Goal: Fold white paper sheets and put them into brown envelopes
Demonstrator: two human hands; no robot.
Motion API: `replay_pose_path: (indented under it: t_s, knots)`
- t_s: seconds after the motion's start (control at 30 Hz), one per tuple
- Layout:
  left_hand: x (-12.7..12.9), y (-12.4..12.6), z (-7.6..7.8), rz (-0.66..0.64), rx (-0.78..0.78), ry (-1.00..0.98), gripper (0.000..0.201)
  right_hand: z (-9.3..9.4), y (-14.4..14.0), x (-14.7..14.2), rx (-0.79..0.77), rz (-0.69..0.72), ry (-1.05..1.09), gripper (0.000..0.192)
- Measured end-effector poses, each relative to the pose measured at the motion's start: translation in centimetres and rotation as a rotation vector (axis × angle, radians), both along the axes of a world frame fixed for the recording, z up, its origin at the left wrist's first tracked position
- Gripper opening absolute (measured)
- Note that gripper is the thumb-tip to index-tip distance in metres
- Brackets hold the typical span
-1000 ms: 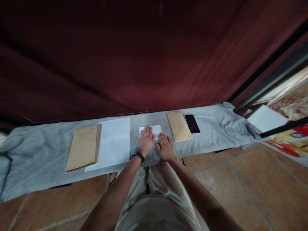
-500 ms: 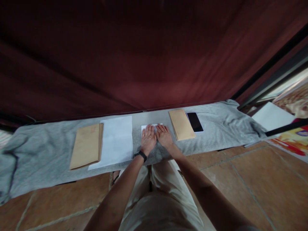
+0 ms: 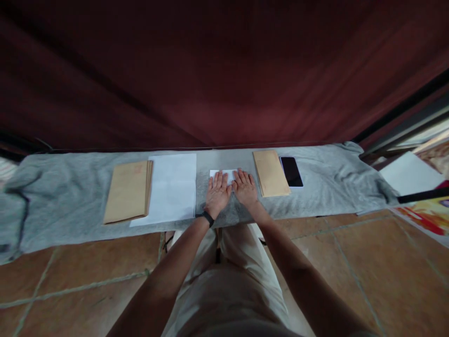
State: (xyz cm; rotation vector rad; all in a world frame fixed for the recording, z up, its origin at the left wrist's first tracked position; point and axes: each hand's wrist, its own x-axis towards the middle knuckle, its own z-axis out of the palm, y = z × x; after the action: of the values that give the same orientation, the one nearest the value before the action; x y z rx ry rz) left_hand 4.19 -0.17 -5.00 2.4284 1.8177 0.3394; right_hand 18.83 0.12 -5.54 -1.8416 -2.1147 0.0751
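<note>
A small white paper [image 3: 229, 175], probably folded, lies on the grey cloth in front of me, mostly covered by my hands. My left hand [image 3: 218, 193] rests flat on its left part, fingers stretched out, a black band on the wrist. On the right part lies my right hand [image 3: 244, 188], palm down with fingers extended. The two thumbs nearly meet. Left of my hands are white sheets [image 3: 173, 187], partly under a stack of brown envelopes [image 3: 128, 189]. To the right sit more brown envelopes [image 3: 271, 173].
A smartphone [image 3: 291, 171] lies beside the right-hand envelopes. Grey cloth [image 3: 336, 180] covers the narrow table, wrinkled at both ends. A dark red curtain [image 3: 217, 93] hangs directly behind it. At far right are a white panel [image 3: 410, 173] and a dark bar.
The view has shifted slightly. My hands have spread a little apart on the white paper, the right one moving rightward, so more paper shows between them.
</note>
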Motion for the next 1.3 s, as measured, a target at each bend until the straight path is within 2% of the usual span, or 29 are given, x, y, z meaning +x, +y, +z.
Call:
replay_pose_path:
  t_s: [0.33, 0.67, 0.9, 1.0, 1.13, 1.3]
  knots:
    - [-0.8, -1.4, 0.3, -0.042, -0.043, -0.018, 0.058, -0.4, -0.1, 0.5, 0.032, -0.001, 0.007, 0.054]
    - [-0.3, -1.3, 0.7, -0.050, -0.050, 0.021, 0.061, -0.9, -1.2, 2.2, 0.027, -0.041, -0.003, 0.055]
    - [-0.1, -1.4, 1.3, -0.048, -0.089, 0.072, 0.060, -0.4, -2.1, 1.7, 0.062, -0.090, 0.044, 0.053]
    - [-0.2, -1.4, 1.3, -0.050, -0.091, 0.062, 0.059, 0.1, -2.3, 0.9, 0.081, -0.025, 0.077, 0.053]
    - [-0.3, -1.4, 1.3, -0.064, -0.084, 0.054, 0.058, 0.3, -2.7, -0.1, 0.011, 0.119, 0.079, 0.050]
    - [-0.4, -1.5, 1.2, -0.062, -0.060, 0.038, 0.059, -0.1, -3.5, 0.4, 0.026, 0.073, 0.036, 0.053]
